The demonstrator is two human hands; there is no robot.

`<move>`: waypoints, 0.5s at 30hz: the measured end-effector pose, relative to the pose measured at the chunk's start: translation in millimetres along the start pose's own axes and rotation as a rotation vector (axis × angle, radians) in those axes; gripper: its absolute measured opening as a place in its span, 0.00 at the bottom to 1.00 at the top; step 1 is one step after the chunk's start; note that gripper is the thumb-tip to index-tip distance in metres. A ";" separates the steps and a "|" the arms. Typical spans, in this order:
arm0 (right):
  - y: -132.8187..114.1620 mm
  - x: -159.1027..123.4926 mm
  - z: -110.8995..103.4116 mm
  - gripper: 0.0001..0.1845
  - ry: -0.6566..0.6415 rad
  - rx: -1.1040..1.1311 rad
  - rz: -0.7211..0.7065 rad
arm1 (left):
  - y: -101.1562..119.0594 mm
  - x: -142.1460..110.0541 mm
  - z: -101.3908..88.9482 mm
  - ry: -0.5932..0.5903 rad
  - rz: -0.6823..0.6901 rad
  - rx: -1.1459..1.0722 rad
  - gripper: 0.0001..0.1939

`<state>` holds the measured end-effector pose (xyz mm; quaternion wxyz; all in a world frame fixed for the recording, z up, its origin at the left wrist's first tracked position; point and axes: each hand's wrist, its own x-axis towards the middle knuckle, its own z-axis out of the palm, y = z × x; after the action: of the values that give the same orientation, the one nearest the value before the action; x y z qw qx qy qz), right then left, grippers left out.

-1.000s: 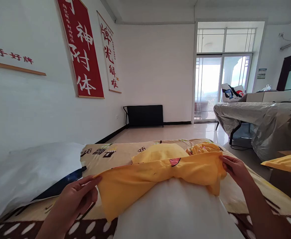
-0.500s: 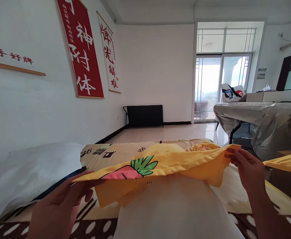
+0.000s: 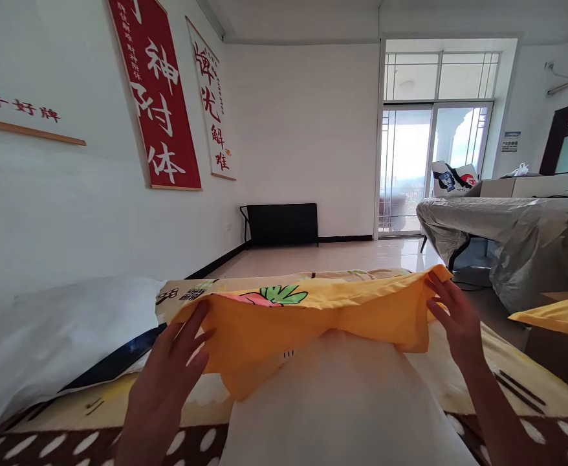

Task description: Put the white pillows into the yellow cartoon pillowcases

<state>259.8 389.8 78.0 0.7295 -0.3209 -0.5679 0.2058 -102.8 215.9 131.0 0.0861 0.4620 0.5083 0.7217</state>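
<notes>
A yellow pillowcase (image 3: 313, 317) with a carrot print is stretched across the far end of a white pillow (image 3: 342, 401) that lies in front of me on the bed. My left hand (image 3: 167, 375) holds the pillowcase's left corner, thumb up and fingers spread behind the cloth. At the right corner, my right hand (image 3: 451, 317) grips the cloth's open edge with its fingers. The opening faces me and the pillow's end sits just inside it.
The bed has a patterned sheet (image 3: 507, 382). A second white pillow (image 3: 55, 343) lies at the left by the wall. To the right stands furniture under a grey plastic cover (image 3: 517, 239); another yellow cloth (image 3: 556, 317) lies at the right edge. Beyond is tiled floor (image 3: 332, 255).
Both hands moved forward and closer together, carrying the pillowcase's opening away from me over the pillow's end. The carrot print has tipped to the far side.
</notes>
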 end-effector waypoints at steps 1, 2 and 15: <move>5.3 0.1 2.6 0.34 -0.026 -0.043 -0.009 | -4.7 1.7 1.6 -0.022 -0.004 0.001 0.30; 10.9 0.2 6.0 0.36 -0.049 -0.082 -0.017 | -9.9 4.4 3.2 -0.046 -0.006 0.006 0.32; 109.4 17.0 97.0 0.40 -0.278 -0.503 0.321 | -115.9 91.9 79.3 -0.222 -0.212 0.716 0.33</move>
<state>178.3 501.5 27.5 0.5012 -0.5454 -0.6371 0.2133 -134.3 376.7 94.4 0.0479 0.4830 0.7605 0.4314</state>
